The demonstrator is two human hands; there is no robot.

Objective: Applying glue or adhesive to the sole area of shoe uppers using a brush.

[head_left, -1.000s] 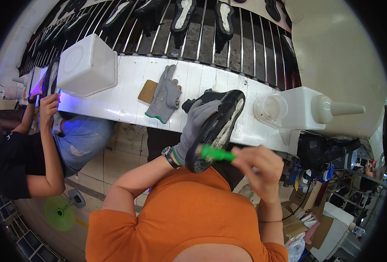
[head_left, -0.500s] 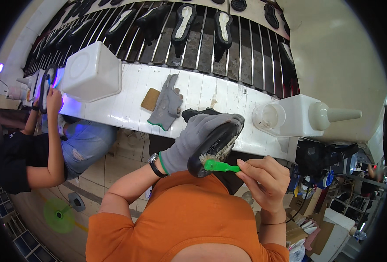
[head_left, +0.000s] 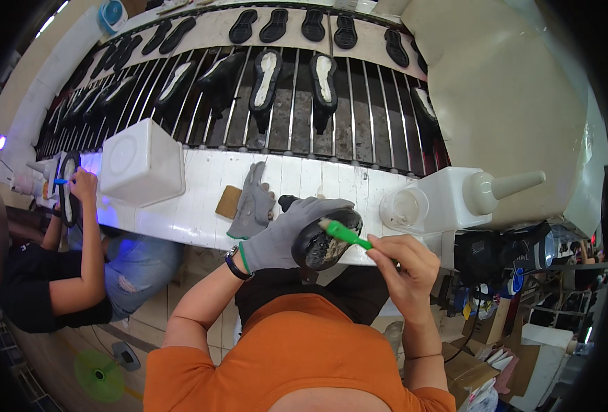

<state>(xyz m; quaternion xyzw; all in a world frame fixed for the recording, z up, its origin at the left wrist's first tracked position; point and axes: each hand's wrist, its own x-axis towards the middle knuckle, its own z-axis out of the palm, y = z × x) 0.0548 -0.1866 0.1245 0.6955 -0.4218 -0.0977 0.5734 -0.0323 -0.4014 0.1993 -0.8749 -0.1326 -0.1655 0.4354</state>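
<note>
My left hand (head_left: 276,237), in a grey knit glove with green trim, is wrapped round a black shoe (head_left: 308,253). The shoe's rounded end points toward me, and its underside, patchy with something pale, is turned to the right. Between the thumb and fingers of my bare right hand (head_left: 410,269) is a green-handled brush (head_left: 346,233). Its light bristle tip lies over the shoe's upper part, close to the gloved fingers; I cannot tell whether it touches. Part of the shoe is hidden behind the glove and brush.
On the white bench lie a grey glove (head_left: 250,206) and a brown block (head_left: 228,201). A clear cup (head_left: 405,208) stands right, beside a white bottle (head_left: 455,199); a white container (head_left: 142,163) stands left. Beyond, a roller conveyor (head_left: 290,130) carries shoes. A co-worker (head_left: 56,275) brushes a sole at left.
My view has tilted up, showing more of the conveyor and soles. The shoe has turned in my left hand, and the brush has gone from its near end to its upper part.
</note>
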